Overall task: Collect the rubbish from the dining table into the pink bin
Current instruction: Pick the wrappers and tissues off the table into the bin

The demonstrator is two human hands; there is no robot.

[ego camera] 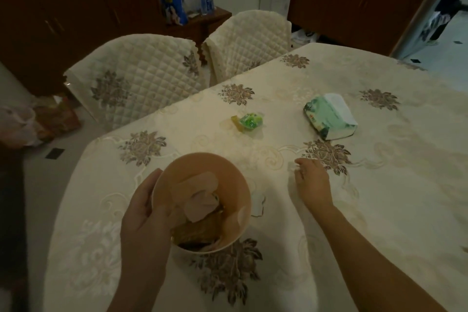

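Observation:
My left hand (141, 215) grips the left side of the pink bin (235, 185), which is tilted toward me over the near part of the table. Crumpled tissue and brown wrappers lie inside the bin. My right hand (312, 182) rests on the tablecloth to the right of the bin, its fingertips pinching a small pale scrap (292, 166). A pale torn scrap (258, 204) lies just right of the bin. A green and yellow wrapper (248, 121) lies farther off in the middle of the table.
A green tissue pack (330, 116) lies on the right half of the cream floral tablecloth (405, 185). Two quilted chairs (141, 78) stand along the far left edge. Bags (38, 119) sit on the floor at left.

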